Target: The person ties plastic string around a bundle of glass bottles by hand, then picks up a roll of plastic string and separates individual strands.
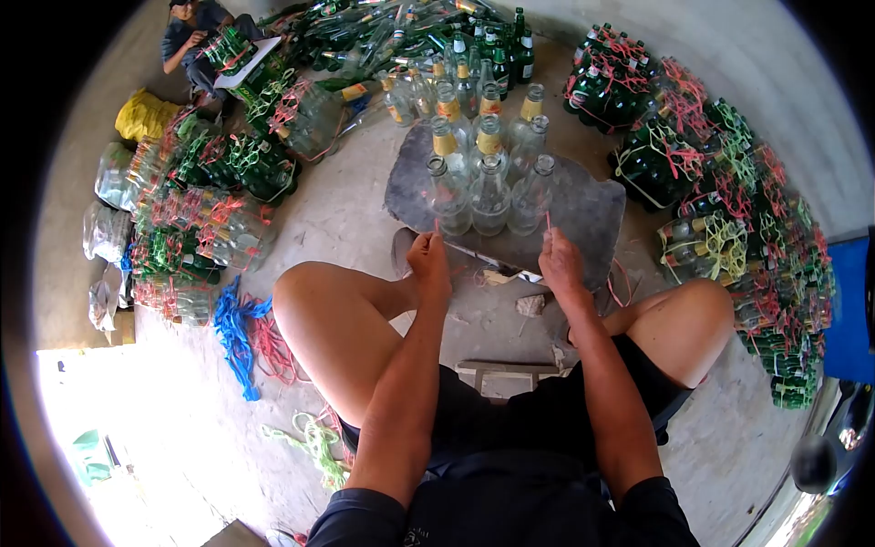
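Several clear glass bottles [490, 196] stand upright in close rows on a dark flat slab [588, 205], some with yellow labels on their necks. My left hand [428, 260] is closed in front of the left side of the group, with a bit of pink string [437, 224] rising from its fingers. On the right side, my right hand [561, 260] pinches another pink string end [548, 221]. Both hands are just short of the front bottles. Whether the string runs around the bottles cannot be made out.
Tied bundles of bottles [260, 169] line the left, and more bundles [656, 164] line the right wall. Loose green bottles [365, 36] lie at the back. Blue string [235, 333] is on the floor. A person [196, 41] sits at the back left beside a white-topped box.
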Motion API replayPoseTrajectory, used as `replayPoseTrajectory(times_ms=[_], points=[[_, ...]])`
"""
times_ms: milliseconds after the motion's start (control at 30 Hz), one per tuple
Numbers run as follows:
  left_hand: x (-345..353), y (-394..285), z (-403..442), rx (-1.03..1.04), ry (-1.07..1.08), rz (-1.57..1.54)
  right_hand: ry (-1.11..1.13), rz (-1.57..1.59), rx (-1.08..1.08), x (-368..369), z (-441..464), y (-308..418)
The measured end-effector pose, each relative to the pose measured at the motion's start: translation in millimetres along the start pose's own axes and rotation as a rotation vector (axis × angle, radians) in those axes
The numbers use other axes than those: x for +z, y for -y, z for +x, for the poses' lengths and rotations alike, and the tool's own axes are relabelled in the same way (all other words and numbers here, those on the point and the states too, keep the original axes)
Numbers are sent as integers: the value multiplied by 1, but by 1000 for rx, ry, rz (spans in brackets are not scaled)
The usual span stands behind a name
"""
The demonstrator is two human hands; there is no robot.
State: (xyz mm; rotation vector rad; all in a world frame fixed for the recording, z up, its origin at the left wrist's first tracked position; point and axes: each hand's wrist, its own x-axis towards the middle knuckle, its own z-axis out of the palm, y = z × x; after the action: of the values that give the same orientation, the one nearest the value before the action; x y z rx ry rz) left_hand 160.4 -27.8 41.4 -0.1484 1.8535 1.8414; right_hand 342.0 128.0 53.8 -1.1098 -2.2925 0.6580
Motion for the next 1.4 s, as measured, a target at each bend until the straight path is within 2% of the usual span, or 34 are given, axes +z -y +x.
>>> replayPoseTrajectory(times_ms=[167, 267, 467, 567, 767, 867, 1000, 1200, 1300, 1400], points=[[-9, 34, 14, 63, 5, 94, 18, 23, -16, 1, -6, -6], [-10, 36, 7, 48, 41, 4, 22, 26, -36, 1, -14, -8], [-9, 28, -10, -191, 161, -196, 15, 71, -33, 0, -25, -10], [-7, 29, -22, -155, 179, -262, -24, 137, -36, 5, -31, -15], [9, 19, -58, -209, 120, -385, 28, 133, 0, -4, -39, -8], [11, 33, -58, -195, 151, -358, 79, 249, -10, 0, -46, -11], [10, 56, -50, -82, 150, -382, 174, 322, 95, 14, -53, -13], [12, 35, -68, -235, 167, -347, 407, 566, 235, 12, -62, 18], [13, 34, -67, -251, 175, -342, 614, 839, 559, -12, -58, 51], [14, 41, -65, -232, 171, -354, 630, 873, 575, -9, -61, 55]])
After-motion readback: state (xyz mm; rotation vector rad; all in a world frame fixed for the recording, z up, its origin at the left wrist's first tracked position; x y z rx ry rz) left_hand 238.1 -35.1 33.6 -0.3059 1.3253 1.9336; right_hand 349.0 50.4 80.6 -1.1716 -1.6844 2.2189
